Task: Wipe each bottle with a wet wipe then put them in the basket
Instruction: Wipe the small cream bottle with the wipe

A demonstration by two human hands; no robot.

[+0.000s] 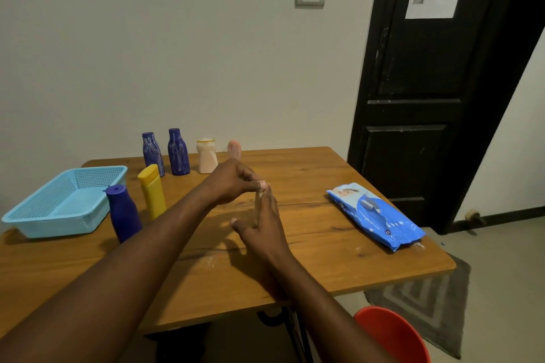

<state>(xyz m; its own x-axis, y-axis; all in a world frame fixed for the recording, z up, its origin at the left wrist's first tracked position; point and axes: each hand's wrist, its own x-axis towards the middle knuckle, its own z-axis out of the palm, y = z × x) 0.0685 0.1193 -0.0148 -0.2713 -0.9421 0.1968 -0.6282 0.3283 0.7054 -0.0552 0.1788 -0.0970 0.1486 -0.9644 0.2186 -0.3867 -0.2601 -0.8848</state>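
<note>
My left hand (233, 183) and my right hand (262, 227) meet over the middle of the wooden table (324, 262). Between their fingertips they pinch a small, thin, pale translucent strip (259, 200); I cannot tell what it is. A blue pack of wet wipes (376, 215) lies to the right, its flap lifted. A light blue mesh basket (59, 224) sits empty at the left. Beside it stand a dark blue bottle (124, 212) and a yellow bottle (152, 190). Along the wall stand two streaked dark blue bottles (152, 153) (178, 152), a cream bottle (207, 156) and a pink bottle (234, 149), partly hidden by my left hand.
The table stands against a pale wall. A black door (427, 97) is at the right. A red stool (392, 336) stands by the table's near right corner, with a grey mat (436, 300) on the floor beyond it.
</note>
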